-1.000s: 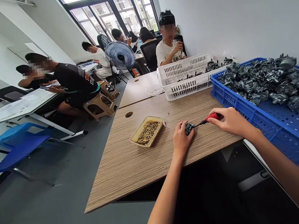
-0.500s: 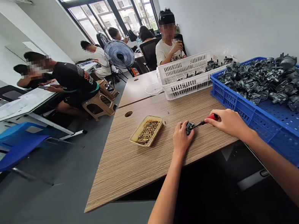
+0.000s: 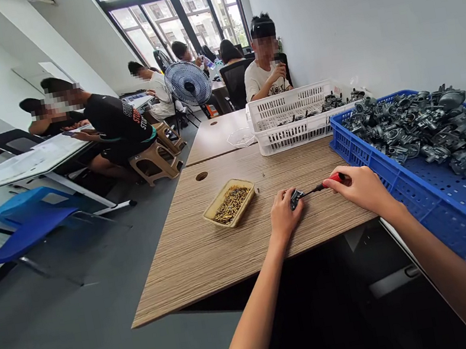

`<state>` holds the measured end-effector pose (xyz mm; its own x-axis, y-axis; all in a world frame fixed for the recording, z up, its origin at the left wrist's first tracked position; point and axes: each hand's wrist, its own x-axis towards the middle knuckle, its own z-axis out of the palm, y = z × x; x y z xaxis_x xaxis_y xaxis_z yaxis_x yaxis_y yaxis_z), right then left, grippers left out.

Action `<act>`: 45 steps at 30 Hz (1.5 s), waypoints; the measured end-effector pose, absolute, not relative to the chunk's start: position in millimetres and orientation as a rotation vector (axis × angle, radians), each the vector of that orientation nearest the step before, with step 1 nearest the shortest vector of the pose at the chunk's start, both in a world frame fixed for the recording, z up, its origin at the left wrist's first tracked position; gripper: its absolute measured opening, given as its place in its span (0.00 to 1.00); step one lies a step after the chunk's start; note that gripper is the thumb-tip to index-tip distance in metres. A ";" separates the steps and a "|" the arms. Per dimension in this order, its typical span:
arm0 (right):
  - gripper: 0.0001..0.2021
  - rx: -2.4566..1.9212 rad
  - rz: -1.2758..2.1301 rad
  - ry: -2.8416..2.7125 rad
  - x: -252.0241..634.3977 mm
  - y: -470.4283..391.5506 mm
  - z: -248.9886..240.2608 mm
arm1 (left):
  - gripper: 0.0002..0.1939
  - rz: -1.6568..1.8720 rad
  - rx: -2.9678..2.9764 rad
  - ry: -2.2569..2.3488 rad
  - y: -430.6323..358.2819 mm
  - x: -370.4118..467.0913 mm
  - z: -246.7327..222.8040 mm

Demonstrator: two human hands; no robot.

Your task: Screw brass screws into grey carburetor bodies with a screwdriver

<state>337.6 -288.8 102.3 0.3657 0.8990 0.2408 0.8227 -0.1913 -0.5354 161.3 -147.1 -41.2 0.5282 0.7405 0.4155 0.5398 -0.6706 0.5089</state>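
My left hand [image 3: 284, 213] is closed around a small grey metal carburetor [image 3: 296, 199] and holds it low over the wooden table [image 3: 195, 265]. In my right hand [image 3: 360, 188] is a screwdriver [image 3: 332, 181] with a red and black handle, its shaft pointing left. The tip meets the carburetor's right side; my fingers and the small size hide the exact spot. Left of my hands, a cream tray [image 3: 208, 218] contains many small brass-coloured parts [image 3: 232, 205]. A tiny loose piece lies by the tray's right edge.
A blue crate [image 3: 405, 180] heaped with grey carburetors [image 3: 413, 124] stands close by my right arm. Behind the table's middle is a white crate [image 3: 286, 144] holding more parts. A person [image 3: 267, 72] sits beyond it. Others sit at the left, near a fan [image 3: 189, 83].
My right hand has shifted slightly on the screwdriver, and more of the red handle shows. My left hand still grips the carburetor. The whole view has moved a little.
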 end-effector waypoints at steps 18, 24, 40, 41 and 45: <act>0.19 -2.103 0.121 -1.485 337.1 -289.5 102.1 | 0.18 0.892 2.465 1.069 -148.6 160.9 -38.1; 0.17 -2.108 0.117 -1.558 331.3 -291.3 103.8 | 0.18 0.884 2.465 1.069 -147.7 161.4 -40.1; 0.14 -2.056 0.188 -1.774 320.3 -296.5 106.0 | 0.18 0.901 2.482 1.037 -145.7 162.6 -41.5; 0.14 -2.053 0.185 -1.794 319.7 -297.0 106.6 | 0.18 0.903 2.485 1.033 -145.7 162.6 -41.7; 0.12 -2.014 0.158 -1.871 317.2 -299.6 108.0 | 0.19 0.906 2.489 1.036 -146.2 162.4 -41.9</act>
